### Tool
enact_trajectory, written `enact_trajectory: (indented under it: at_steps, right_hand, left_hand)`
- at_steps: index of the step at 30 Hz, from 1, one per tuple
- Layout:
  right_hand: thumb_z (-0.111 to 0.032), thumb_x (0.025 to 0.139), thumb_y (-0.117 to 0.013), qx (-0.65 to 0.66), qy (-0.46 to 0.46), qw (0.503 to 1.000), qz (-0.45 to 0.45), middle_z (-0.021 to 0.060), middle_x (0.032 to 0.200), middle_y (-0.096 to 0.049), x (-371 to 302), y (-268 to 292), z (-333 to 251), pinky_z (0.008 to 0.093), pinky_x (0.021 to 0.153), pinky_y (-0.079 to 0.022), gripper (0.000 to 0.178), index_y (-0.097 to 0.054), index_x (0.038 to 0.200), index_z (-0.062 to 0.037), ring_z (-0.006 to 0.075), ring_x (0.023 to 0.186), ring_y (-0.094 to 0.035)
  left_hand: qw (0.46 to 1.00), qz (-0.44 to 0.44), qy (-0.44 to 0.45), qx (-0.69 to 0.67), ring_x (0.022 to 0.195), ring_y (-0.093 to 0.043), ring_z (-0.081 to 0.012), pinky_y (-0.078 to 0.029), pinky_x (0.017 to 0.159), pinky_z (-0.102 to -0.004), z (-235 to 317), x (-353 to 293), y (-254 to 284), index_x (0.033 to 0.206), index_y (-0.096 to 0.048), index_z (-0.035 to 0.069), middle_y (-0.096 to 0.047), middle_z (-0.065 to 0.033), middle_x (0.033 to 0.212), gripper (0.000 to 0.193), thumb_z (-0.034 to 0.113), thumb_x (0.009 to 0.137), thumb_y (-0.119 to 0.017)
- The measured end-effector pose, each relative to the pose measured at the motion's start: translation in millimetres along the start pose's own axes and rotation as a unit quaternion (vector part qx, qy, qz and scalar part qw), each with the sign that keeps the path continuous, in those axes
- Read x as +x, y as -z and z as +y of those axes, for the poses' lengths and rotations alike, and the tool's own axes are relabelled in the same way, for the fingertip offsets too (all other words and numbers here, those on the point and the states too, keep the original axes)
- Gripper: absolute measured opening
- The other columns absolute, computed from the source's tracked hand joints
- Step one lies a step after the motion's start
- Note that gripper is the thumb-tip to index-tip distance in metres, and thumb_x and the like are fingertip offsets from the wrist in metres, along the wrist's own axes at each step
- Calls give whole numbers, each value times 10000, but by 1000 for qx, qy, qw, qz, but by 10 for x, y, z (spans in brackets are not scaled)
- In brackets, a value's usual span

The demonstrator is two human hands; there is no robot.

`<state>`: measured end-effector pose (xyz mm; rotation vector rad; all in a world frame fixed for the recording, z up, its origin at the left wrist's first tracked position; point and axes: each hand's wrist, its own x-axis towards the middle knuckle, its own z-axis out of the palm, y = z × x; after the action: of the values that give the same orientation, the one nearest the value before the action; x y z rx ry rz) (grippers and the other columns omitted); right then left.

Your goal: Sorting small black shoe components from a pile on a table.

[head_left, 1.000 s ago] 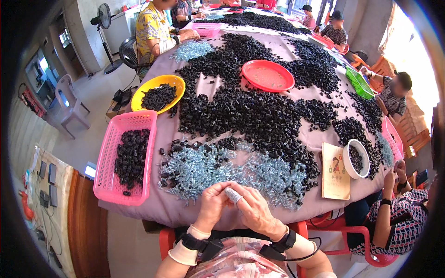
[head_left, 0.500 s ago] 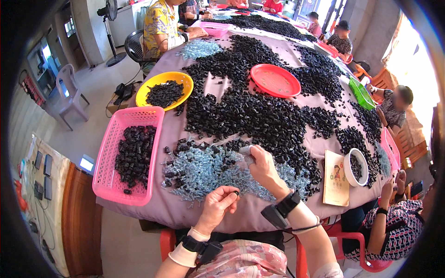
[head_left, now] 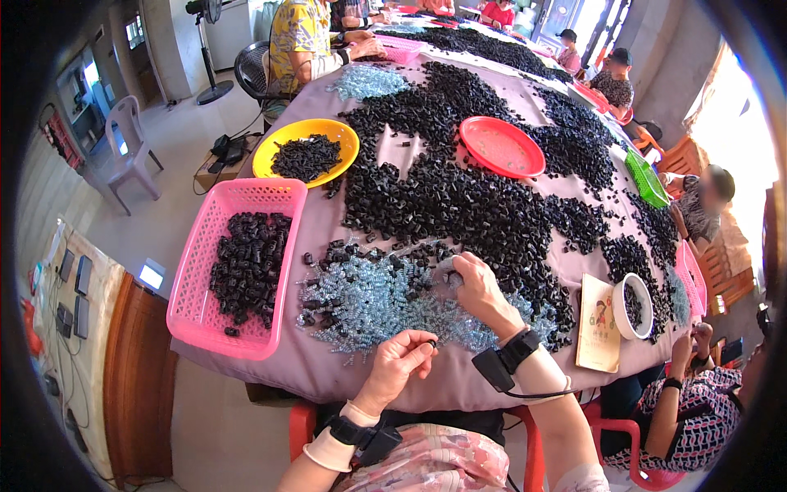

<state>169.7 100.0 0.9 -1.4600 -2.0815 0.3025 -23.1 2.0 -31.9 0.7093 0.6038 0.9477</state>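
Observation:
My left hand (head_left: 402,365) is at the table's near edge, thumb and forefinger pinched on a small black plastic piece (head_left: 432,343). Beyond it, my right hand (head_left: 482,289) reaches over a heap of pale blue, clear coiled pieces (head_left: 361,295). Grey coverings (head_left: 447,269) show on its fingertips, which are bent together at the border with the black pieces; anything between them is hidden. A wide pile of small black plastic pieces (head_left: 459,201) spreads just past the coils.
A pink basket (head_left: 182,307) of black parts stands left, with a yellow bowl (head_left: 348,156) behind it. A red tray (head_left: 502,148) rests on the pile. Rightward are a booklet (head_left: 598,336) and a white bowl (head_left: 648,303). Other people sit around the table.
The whole view has shifted slightly, so the table appears further right. My left hand still pinches the black piece; my right hand stays by the heap, its fingers bent slightly differently.

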Motion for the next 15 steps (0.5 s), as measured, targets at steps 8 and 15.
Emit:
enact_trajectory:
  at_steps: [8,15]
  right_hand:
    - [35,680,-595,1,-22,1000,-6,158,836,-557,-53,62,117,439,707,-447,213,-575,882,-30,374,836,-546]
    - [137,686,-449,203,-77,976,25,159,860,-614,-101,35,168,340,715,-492,326,-578,955,5,286,821,-620]
  left_hand:
    - [1000,1,7,-9,623,-554,-91,-468,557,-212,19,5,-14,1061,-589,16,-627,-65,831,175,93,906,-566]
    - [1000,6,13,-21,636,-556,-92,-468,558,-211,14,4,-13,1067,-589,12,-626,-64,844,186,105,908,-565]
